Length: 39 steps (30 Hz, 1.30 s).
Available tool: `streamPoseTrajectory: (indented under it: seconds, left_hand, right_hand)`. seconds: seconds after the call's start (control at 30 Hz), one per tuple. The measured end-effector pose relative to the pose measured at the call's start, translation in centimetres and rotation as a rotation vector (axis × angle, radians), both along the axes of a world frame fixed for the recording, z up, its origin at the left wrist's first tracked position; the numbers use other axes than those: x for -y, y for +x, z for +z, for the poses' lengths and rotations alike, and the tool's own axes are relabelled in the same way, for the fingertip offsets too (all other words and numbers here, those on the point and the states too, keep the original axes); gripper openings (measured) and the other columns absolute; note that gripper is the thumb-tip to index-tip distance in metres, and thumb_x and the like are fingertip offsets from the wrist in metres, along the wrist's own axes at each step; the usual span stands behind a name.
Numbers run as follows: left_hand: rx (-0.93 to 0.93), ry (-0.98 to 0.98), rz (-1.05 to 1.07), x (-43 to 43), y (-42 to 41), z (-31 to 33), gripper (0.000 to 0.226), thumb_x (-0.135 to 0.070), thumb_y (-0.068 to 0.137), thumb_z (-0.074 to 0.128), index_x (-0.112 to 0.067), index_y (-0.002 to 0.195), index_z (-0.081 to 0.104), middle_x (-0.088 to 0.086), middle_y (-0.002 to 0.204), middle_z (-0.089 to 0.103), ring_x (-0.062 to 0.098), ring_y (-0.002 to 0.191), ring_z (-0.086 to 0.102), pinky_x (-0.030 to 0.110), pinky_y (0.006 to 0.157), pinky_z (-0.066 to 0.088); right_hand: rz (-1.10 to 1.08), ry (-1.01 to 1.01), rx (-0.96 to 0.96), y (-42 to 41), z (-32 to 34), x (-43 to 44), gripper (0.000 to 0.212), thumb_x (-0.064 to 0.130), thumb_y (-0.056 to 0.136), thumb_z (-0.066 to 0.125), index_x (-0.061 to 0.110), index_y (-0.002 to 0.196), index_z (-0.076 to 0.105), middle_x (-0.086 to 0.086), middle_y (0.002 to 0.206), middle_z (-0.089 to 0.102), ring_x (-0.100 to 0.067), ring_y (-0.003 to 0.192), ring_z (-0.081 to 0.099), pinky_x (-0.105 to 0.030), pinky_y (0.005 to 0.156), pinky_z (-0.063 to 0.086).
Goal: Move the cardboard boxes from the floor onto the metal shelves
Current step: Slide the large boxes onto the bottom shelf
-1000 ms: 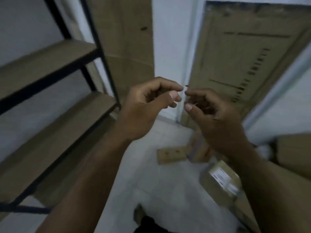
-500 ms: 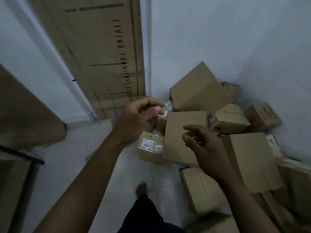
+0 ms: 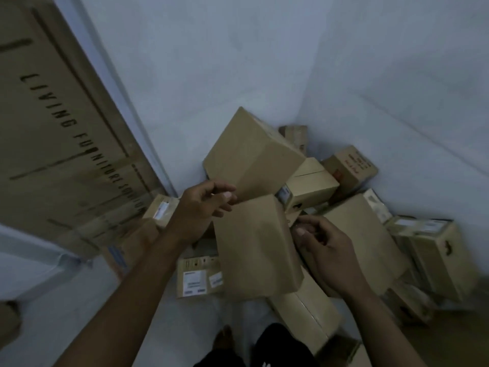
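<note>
A pile of cardboard boxes lies on the floor in the room's corner. A plain brown box (image 3: 256, 247) sits at the front of the pile, between my hands. My left hand (image 3: 203, 210) hovers at its top left corner with fingers loosely curled, holding nothing. At the box's right edge my right hand (image 3: 322, 250) is likewise loosely curled and empty. Behind them a larger box (image 3: 251, 157) leans tilted against the wall. A labelled box (image 3: 198, 279) lies low on the left. The metal shelves are out of view.
A tall flat carton (image 3: 60, 133) with printed lettering leans on the left wall. More boxes (image 3: 434, 250) crowd the right side, and a long box (image 3: 307, 316) lies by my foot (image 3: 223, 340). The pale floor (image 3: 79, 300) shows at lower left.
My view swung from the shelves to the box pile in the corner. Both hands moved apart and down, to either side of the front box.
</note>
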<state>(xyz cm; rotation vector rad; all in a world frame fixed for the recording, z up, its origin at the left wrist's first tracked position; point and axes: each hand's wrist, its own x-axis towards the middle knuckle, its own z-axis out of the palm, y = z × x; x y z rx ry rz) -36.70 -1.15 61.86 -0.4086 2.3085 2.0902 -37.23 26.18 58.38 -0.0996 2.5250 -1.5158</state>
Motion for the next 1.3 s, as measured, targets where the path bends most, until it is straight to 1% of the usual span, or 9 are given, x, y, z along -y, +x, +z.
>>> streamPoseTrajectory:
  seconds: [0.2, 0.4, 0.5, 0.63, 0.7, 0.83, 0.93, 1.2, 1.3]
  left_hand:
    - [0.079, -0.007, -0.032, 0.9, -11.2, -1.7, 0.020, -0.006, 0.098, 0.058, -0.018, 0.098, 0.073, 0.006, 0.089, 0.074, 0.019, 0.078, 0.067, 0.029, 0.068, 0.055]
    - [0.185, -0.182, -0.047, 1.9, -24.2, -5.9, 0.017, -0.018, 0.098, 0.060, -0.029, 0.097, 0.074, 0.009, 0.103, 0.072, 0.028, 0.093, 0.069, 0.042, 0.078, 0.055]
    - [0.258, -0.245, -0.042, 1.8, -30.3, -8.8, 0.015, -0.022, 0.097, 0.062, -0.032, 0.096, 0.073, 0.006, 0.103, 0.070, 0.029, 0.096, 0.067, 0.039, 0.075, 0.053]
    - [0.347, -0.308, 0.002, 0.3, -37.2, -13.6, 0.006, -0.036, 0.092, 0.066, -0.033, 0.090, 0.070, -0.010, 0.094, 0.068, 0.020, 0.096, 0.065, 0.030, 0.071, 0.048]
    - [0.415, -0.364, 0.011, -0.6, -39.9, -16.1, 0.019, -0.051, 0.087, 0.064, -0.034, 0.094, 0.065, -0.011, 0.105, 0.066, 0.016, 0.100, 0.062, 0.030, 0.074, 0.046]
    - [0.729, -0.539, 0.038, -2.6, -44.3, -20.7, 0.094, -0.083, 0.071, 0.048, -0.025, 0.145, 0.043, 0.007, 0.146, 0.044, 0.033, 0.130, 0.042, 0.045, 0.103, 0.037]
    - [0.852, -0.463, 0.123, -3.8, -45.8, -22.9, 0.105, -0.087, 0.070, 0.049, -0.023, 0.151, 0.029, 0.014, 0.154, 0.031, 0.040, 0.138, 0.031, 0.052, 0.110, 0.030]
    - [0.727, -0.207, 0.250, -4.1, -43.5, -26.3, 0.110, -0.070, 0.072, 0.070, -0.041, 0.157, 0.006, 0.012, 0.158, 0.019, 0.039, 0.141, 0.027, 0.049, 0.114, 0.033]
    - [0.670, -0.236, 0.175, -4.6, -39.9, -26.9, 0.111, -0.070, 0.073, 0.071, -0.042, 0.157, 0.003, 0.006, 0.161, 0.014, 0.038, 0.144, 0.022, 0.049, 0.117, 0.029]
  right_hand:
    - [-0.021, -0.010, 0.031, -10.0, -2.2, 0.0, 0.025, 0.039, 0.096, 0.061, 0.038, 0.121, 0.065, 0.023, 0.109, 0.067, 0.013, 0.096, 0.059, -0.017, 0.076, 0.046]
    - [-0.050, -0.076, 0.102, -24.7, -6.3, 1.0, 0.016, 0.036, 0.098, 0.062, 0.036, 0.113, 0.063, 0.017, 0.103, 0.065, -0.005, 0.099, 0.064, -0.030, 0.078, 0.054]
    - [-0.023, -0.089, 0.141, -31.1, -9.1, 2.1, 0.012, 0.039, 0.099, 0.060, 0.042, 0.110, 0.061, 0.019, 0.106, 0.064, 0.006, 0.098, 0.060, -0.011, 0.069, 0.047]
    - [0.054, -0.024, 0.187, -38.4, -13.2, 3.8, 0.036, 0.044, 0.099, 0.058, 0.027, 0.131, 0.059, 0.012, 0.124, 0.061, -0.006, 0.111, 0.057, -0.015, 0.075, 0.042]
    - [0.117, 0.002, 0.196, -41.1, -15.0, 4.7, 0.046, 0.045, 0.099, 0.058, 0.024, 0.141, 0.053, 0.009, 0.134, 0.055, -0.010, 0.120, 0.051, -0.021, 0.086, 0.043]
    - [0.191, 0.078, 0.153, -44.9, -18.4, 6.1, 0.049, 0.034, 0.100, 0.060, 0.019, 0.145, 0.050, -0.001, 0.148, 0.051, -0.017, 0.136, 0.045, -0.026, 0.107, 0.037]
    - [0.237, 0.168, 0.134, -46.6, -20.4, 6.6, 0.049, 0.035, 0.101, 0.059, 0.015, 0.145, 0.051, -0.004, 0.147, 0.053, -0.020, 0.135, 0.048, -0.025, 0.108, 0.035]
    - [0.221, 0.235, 0.145, -49.5, -21.9, 7.3, 0.039, 0.041, 0.103, 0.052, 0.016, 0.129, 0.065, -0.004, 0.128, 0.067, -0.016, 0.114, 0.059, -0.022, 0.084, 0.042]
    - [0.270, 0.254, 0.163, -52.6, -20.6, 9.7, 0.051, 0.051, 0.099, 0.054, 0.017, 0.137, 0.058, -0.005, 0.135, 0.061, -0.018, 0.119, 0.056, -0.027, 0.090, 0.042]
